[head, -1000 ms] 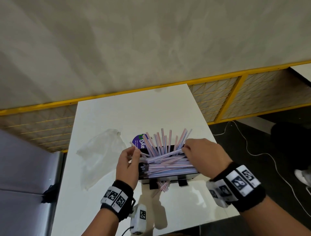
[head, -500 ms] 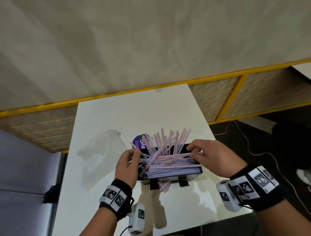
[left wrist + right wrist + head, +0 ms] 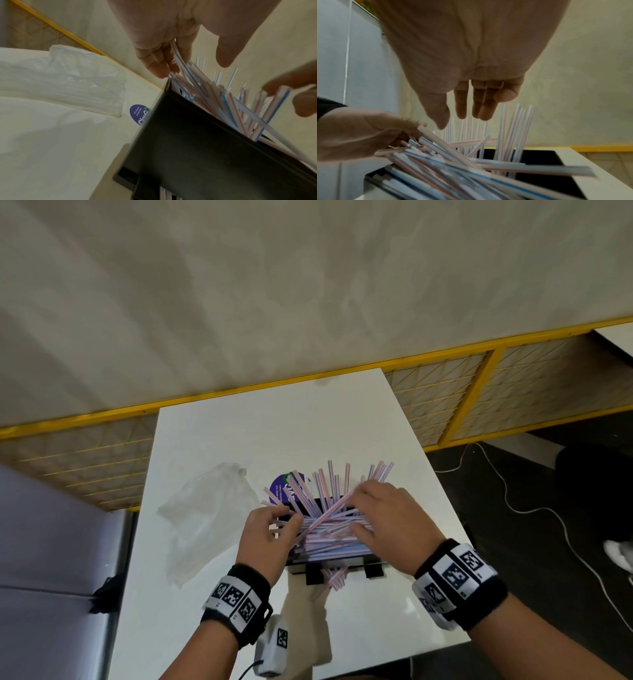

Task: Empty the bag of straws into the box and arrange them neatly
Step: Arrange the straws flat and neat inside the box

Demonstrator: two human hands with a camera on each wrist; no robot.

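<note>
White table carries black box, empty clear bag, purple sticker

My white table runs up to a yellow-framed mesh fence at twelve o'clock, a plain beige wall above it. A round purple sticker lies on the tabletop. At three o'clock a white cable snakes across the dark floor. At nine o'clock stands a grey panel. A white shoe shows at the right edge.
</note>
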